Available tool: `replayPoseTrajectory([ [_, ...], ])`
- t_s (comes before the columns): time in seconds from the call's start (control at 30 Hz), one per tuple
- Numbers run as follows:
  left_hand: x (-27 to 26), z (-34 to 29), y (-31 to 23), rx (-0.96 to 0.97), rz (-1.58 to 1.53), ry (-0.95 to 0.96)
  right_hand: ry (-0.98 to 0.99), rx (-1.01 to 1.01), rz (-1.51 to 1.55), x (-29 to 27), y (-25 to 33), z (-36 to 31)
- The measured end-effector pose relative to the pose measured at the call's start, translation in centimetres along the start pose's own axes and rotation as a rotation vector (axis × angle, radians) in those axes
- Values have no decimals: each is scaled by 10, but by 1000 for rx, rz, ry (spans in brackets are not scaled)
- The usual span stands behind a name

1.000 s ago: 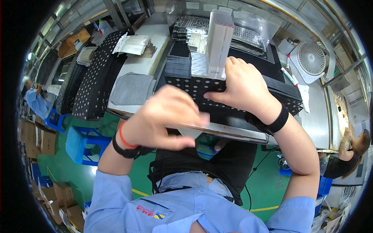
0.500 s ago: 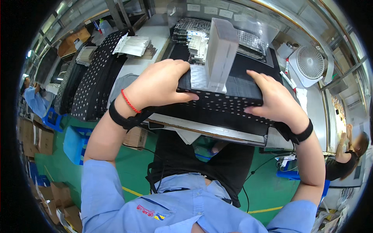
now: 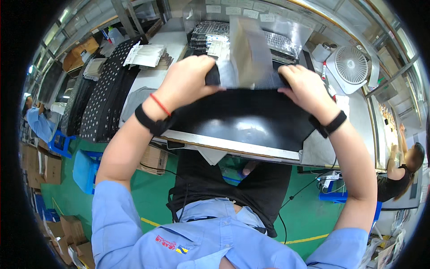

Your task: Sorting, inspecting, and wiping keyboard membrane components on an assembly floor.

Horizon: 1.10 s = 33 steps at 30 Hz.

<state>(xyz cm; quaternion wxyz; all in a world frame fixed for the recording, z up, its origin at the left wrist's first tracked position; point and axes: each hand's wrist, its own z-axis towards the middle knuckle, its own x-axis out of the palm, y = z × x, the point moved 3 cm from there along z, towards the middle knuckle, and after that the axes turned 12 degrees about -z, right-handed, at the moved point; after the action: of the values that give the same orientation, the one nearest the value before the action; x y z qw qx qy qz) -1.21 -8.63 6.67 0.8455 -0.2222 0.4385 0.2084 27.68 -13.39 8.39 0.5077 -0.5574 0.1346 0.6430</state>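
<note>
Black stack spans over tabletop between our left hand and right hand, both pinching its near edge. Tall, blurred pale block on top could topple if we tilt unevenly.

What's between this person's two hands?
The head view shows a tall, blurred block between the left hand and right hand, with whitish material and dark material beside it.

A black mat is gleaming with whitish glare, while pale dots are patterning a black stack. Light blue is colouring the shirt, red the wrist cord, green the floor.
</note>
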Motion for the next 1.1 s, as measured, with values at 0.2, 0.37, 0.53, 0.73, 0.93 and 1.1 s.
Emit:
replayPoseTrajectory([
  [0.2,2,-43,-40,89,-39,28,118,12,-38,-9,50,-45],
  [0.37,9,-36,-33,-12,-5,225,206,55,126,0,43,-43],
  [0.53,-16,-38,-8,55,-472,355,284,3,409,0,21,-29],
  [0.73,-22,13,58,-280,-921,274,544,48,393,22,1,9],
  [0.93,19,33,101,-667,-932,237,699,0,409,39,-9,33],
  [1.1,51,29,112,-724,-930,376,554,20,535,58,-21,27],
])
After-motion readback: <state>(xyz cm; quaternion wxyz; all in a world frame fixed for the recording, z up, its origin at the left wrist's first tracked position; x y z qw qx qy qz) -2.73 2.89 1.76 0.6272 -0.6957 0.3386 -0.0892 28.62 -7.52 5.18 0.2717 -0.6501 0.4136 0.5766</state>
